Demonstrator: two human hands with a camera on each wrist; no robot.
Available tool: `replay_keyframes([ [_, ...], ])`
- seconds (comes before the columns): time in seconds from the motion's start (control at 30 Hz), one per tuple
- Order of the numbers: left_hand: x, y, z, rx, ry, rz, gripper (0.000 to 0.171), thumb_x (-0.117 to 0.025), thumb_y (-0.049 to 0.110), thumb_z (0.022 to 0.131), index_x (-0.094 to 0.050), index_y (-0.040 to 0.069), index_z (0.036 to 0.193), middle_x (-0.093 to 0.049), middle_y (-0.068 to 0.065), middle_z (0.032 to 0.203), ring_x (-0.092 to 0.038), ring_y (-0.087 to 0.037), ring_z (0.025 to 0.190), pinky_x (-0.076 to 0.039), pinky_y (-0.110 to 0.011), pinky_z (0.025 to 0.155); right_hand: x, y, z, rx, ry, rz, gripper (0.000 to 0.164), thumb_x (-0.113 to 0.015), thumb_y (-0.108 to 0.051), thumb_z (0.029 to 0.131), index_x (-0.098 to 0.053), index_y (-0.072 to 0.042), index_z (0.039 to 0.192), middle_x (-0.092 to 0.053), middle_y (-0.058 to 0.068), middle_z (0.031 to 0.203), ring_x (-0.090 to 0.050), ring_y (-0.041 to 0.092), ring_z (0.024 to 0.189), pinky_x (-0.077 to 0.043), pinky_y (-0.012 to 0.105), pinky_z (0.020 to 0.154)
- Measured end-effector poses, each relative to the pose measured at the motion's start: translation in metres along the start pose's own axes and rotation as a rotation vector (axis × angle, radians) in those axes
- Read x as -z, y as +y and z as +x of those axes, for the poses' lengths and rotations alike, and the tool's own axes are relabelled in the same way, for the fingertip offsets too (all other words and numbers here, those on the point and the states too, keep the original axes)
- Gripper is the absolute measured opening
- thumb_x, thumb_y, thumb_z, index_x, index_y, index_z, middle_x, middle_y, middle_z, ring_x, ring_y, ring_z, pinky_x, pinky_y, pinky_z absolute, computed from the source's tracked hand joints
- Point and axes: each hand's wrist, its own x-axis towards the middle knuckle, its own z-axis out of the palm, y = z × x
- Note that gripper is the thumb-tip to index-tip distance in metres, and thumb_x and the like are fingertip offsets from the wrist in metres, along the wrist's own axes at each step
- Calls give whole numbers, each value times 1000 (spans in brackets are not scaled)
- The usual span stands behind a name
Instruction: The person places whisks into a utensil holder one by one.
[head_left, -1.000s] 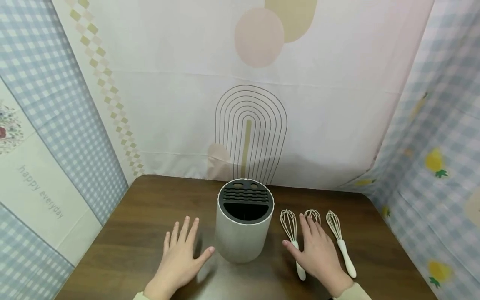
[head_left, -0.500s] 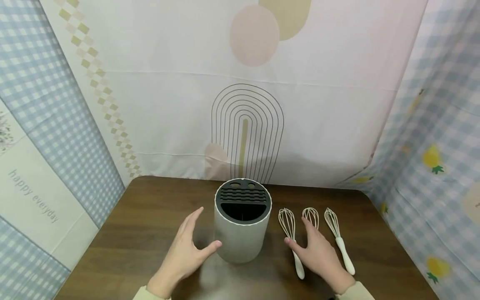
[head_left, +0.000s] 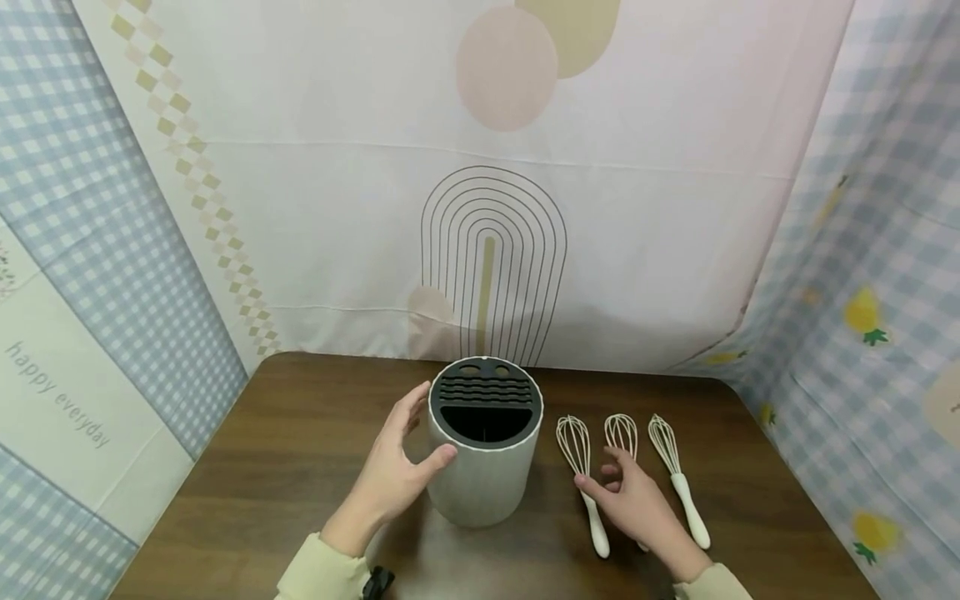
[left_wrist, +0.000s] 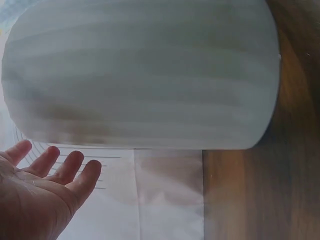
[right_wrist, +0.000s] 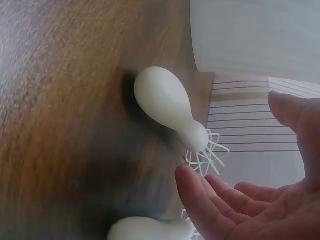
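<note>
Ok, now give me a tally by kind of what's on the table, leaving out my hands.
Whisks: 3
Utensil holder: 1
Total: 4

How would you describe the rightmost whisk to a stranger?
Find the white cylindrical holder on the brown table. To its right, three white whisks lie side by side. The rightmost whisk lies farthest from the holder; in the head view, it alone is not partly covered by the right hand.
</note>
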Motion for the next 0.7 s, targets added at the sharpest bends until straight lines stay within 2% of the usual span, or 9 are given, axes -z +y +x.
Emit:
replay_keyframes([
  [0.1, -1, 8, 5, -17, -8, -45, 74, -74, 17, 84, -36, 8, 148, -41, -12, 146, -44, -33, 129, -35, -53, 104, -2, 0, 0, -4, 4, 15, 81, -69, -52, 84, -39, -4, 142, -61, 15, 121, -62, 25, 98, -53, 38, 74],
  [0.33, -8, -20, 16, -38, -8, -10, 67, -70, 29, 88, -38, 20, 147, -40, 2, 145, -44, -17, 127, -37, -48, 104, -5, 0, 2, -9, -9, 21, 75, -70, -45, 86, -42, -1, 140, -62, 15, 117, -62, 26, 96, -53, 41, 76],
  [0.5, -11, -30, 18, -28, -31, 4, 69, -70, 32, 88, -36, 27, 148, -35, 8, 149, -43, -14, 127, -38, -47, 103, -8, 2, 3, -12, -18, 35, 70, -70, -40, 87, -44, 0, 138, -64, 15, 115, -62, 26, 95, -53, 41, 75],
  [0.6, -13, -32, 16, -19, -31, 12, 69, -71, 30, 88, -36, 28, 147, -34, 8, 150, -44, -15, 126, -39, -43, 102, -9, 4, 4, -19, -17, 34, 69, -71, -38, 87, -45, 1, 137, -65, 14, 112, -62, 27, 97, -52, 42, 76],
  [0.7, -15, -32, 16, -33, -15, 26, 68, -71, 26, 88, -38, 23, 147, -34, 2, 151, -47, -18, 124, -41, -40, 100, -10, 5, 5, -23, -16, 26, 67, -72, -36, 87, -47, 3, 134, -66, 12, 108, -62, 29, 98, -50, 45, 79],
])
